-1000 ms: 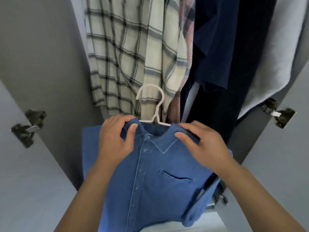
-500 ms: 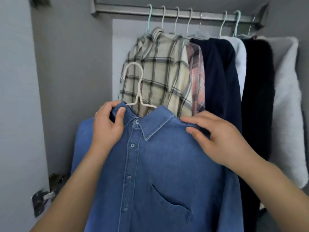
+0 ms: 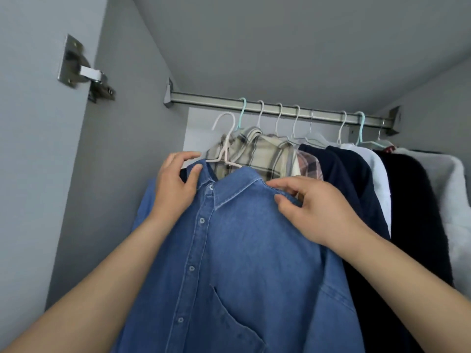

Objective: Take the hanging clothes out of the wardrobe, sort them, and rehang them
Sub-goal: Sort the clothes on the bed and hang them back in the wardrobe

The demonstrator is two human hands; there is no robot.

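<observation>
Two hands hold one denim shirt (image 3: 229, 250) up in front of the open wardrobe. The left hand (image 3: 175, 184) grips the collar's left side, thumb on the front and fingers curled over the top edge; the right hand (image 3: 311, 207) pinches the right shoulder seam between thumb and fingers. The shirt sits on a white hanger (image 3: 225, 141) whose hook is free at 12 o'clock from the collar, just below the rail (image 3: 209, 99) and not on it. Eight hooks hang on the rail: two teal, the rest white or wire. At 1 to 3 o'clock from the shirt hang a plaid shirt (image 3: 265, 154), a pink check one (image 3: 309, 163), a navy top (image 3: 349, 174), a white one (image 3: 377, 174), a black one (image 3: 413, 212) and a pale fleece (image 3: 453, 200). One door hinge (image 3: 84, 75) sits at 10 o'clock.
</observation>
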